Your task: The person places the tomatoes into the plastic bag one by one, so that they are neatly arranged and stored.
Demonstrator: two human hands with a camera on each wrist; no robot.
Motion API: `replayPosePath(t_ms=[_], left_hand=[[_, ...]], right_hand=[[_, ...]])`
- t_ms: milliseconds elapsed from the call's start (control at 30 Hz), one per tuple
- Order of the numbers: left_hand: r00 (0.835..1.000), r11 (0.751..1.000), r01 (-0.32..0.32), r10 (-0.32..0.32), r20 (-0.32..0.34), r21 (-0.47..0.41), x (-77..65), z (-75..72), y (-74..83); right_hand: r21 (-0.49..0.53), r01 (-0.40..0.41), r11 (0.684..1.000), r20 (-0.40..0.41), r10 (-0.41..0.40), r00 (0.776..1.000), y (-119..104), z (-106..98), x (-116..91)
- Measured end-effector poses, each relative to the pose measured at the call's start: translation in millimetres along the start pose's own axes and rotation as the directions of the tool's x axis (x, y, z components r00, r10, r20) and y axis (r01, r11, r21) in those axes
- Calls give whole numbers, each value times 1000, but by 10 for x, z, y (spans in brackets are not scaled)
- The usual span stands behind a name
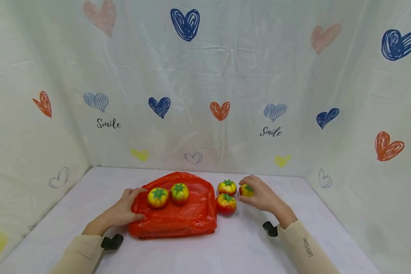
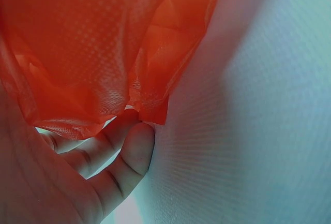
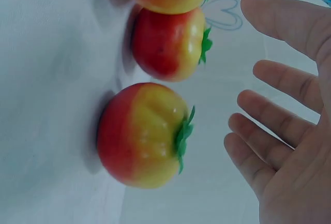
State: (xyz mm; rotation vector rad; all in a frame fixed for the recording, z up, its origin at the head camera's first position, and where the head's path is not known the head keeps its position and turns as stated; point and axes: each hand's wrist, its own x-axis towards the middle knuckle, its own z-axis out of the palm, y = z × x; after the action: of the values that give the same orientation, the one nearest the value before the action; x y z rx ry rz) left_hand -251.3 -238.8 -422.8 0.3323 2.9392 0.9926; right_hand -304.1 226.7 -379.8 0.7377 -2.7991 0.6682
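A red plastic bag (image 1: 178, 220) lies on the table, with two glossy red-and-yellow tomatoes (image 1: 158, 197) with green leafy tops resting on it. My left hand (image 1: 123, 209) touches the bag's left edge, its thumb and fingers spread apart there. In the left wrist view, the fingertips lie against the bag's rim (image 2: 155, 102) and partly behind it. Beside the bag's right side sit two more tomatoes (image 1: 226, 204). My right hand (image 1: 260, 195) hovers around another tomato (image 1: 246, 190). In the right wrist view, a gap shows between its spread fingers and the nearest tomato (image 3: 147, 136).
The white table (image 1: 239, 247) ends at a pale curtain (image 1: 205, 133) printed with hearts, which encloses the back and both sides. A black device (image 1: 112, 242) is fixed at the left wrist, and another black device (image 1: 270, 229) at the right.
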Motion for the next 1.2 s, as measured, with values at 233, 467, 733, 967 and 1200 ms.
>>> replayPosePath(t_ms=[233,467,733,967,1200], left_hand=[[1000,1000,-3,3,-1,-2,3,-5,8],[1000,1000,-8,8,-2,-7,4,-1,-2],[1000,1000,-6,6,-2,-7,14,5,-22],[1000,1000,-13,13,-1,-6,14,1,-20],[999,999,-40,40,-6,6,8,-11,-12]], right_hand=[[11,-13,1000,-27,14,1000,162,27,1],[44,-78,996,-19,79,997,286,87,12],[85,-115,990,-8,116,993,385,121,28],[87,-143,986,3,144,990,436,151,34],[91,-161,983,13,161,987,461,175,40]])
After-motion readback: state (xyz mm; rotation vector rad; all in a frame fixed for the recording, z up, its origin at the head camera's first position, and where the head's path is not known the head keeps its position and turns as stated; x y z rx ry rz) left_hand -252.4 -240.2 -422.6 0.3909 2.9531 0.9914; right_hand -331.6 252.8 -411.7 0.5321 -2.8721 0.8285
